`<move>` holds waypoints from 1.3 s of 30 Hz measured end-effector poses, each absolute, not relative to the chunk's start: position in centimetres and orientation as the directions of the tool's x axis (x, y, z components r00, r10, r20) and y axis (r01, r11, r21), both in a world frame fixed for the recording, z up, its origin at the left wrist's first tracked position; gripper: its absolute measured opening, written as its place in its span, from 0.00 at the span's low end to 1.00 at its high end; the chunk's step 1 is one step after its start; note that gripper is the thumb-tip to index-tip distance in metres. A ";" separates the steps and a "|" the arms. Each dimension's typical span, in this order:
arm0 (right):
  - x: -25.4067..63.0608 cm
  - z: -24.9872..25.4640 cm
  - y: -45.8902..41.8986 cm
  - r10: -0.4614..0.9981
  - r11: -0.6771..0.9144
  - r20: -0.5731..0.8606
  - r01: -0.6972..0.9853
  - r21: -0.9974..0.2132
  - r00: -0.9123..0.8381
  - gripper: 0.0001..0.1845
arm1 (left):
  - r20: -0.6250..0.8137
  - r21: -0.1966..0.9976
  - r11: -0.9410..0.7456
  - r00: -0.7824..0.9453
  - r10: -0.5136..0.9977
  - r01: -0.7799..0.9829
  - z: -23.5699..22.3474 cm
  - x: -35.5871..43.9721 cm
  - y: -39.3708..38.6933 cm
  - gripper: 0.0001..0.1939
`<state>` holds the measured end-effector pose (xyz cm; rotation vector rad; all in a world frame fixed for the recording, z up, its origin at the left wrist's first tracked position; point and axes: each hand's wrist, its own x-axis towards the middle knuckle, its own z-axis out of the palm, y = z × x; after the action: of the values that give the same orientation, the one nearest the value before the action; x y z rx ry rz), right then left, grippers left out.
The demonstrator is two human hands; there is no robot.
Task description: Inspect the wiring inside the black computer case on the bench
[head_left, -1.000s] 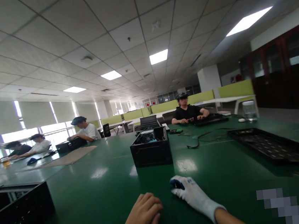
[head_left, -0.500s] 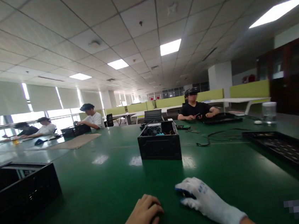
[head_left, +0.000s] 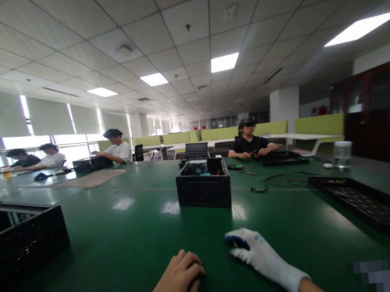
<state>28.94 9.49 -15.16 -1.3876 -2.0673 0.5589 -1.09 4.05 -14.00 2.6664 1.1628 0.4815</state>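
My left hand [head_left: 181,280], bare, rests palm down on the green table [head_left: 122,246]. Its fingers are loosely bent and apart, with nothing seen in them. To its right is my right hand [head_left: 253,253], in a white glove with blue finger coating. The gloved fingers curl towards the thumb around a small yellowish bit that I cannot make out. Beyond both hands stands a black computer case [head_left: 204,191], open on top, showing a fan [head_left: 197,168] and wires inside. Neither hand touches it.
Another black case [head_left: 24,247] stands at the left edge. To the right lie a long black panel [head_left: 364,200], a cable [head_left: 266,182] and a clear jar [head_left: 342,154]. A co-worker [head_left: 250,142] sits opposite; several others work at the far left.
The view has shifted slightly, so the table things sit a little further left. Both hands stay in nearly the same pose. Another person's hand at the left case has left the view.
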 end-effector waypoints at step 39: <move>34.3 -15.0 5.5 0.997 -0.011 0.048 0.688 -0.725 0.067 0.36 | 0.493 0.097 -0.426 0.329 0.805 0.899 -0.9 11.5 27.0 0.18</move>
<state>34.31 5.52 -15.01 -1.7603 -1.6800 0.6722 11.54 26.99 -0.85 2.7127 1.7653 0.8098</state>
